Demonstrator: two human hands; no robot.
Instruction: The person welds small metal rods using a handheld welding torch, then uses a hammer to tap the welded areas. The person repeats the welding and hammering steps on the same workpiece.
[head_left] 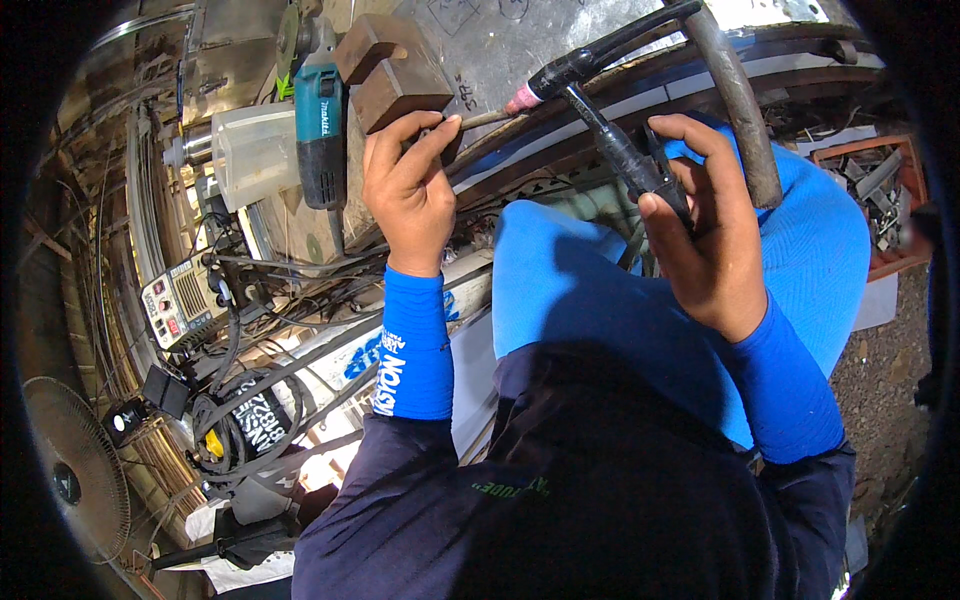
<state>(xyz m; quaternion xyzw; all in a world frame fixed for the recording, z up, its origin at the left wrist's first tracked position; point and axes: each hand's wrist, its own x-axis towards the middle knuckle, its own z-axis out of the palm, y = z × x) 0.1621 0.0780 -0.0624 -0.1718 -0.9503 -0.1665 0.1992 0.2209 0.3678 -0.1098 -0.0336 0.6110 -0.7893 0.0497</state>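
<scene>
My right hand (715, 235) is closed around the handle of a black TIG welding torch (615, 140), index finger raised along it. The torch head slants down to the left and ends in a pink ceramic cup (522, 100). Just left of that cup, my left hand (412, 195) pinches a thin brownish rod (485, 118) between thumb and fingers. The rod's far end meets or passes close to the cup; I cannot tell which. Beyond my left fingertips rests a rusty, notched metal block (405, 85).
A teal-and-black angle grinder (320, 135) lies left of the block, beside a translucent plastic container (255, 155). A bent metal pipe (735, 105) crosses near my right hand. Further out are a welding machine (182, 303), coiled cables (250, 420), a fan (75, 480) and a scrap-filled crate (908, 165).
</scene>
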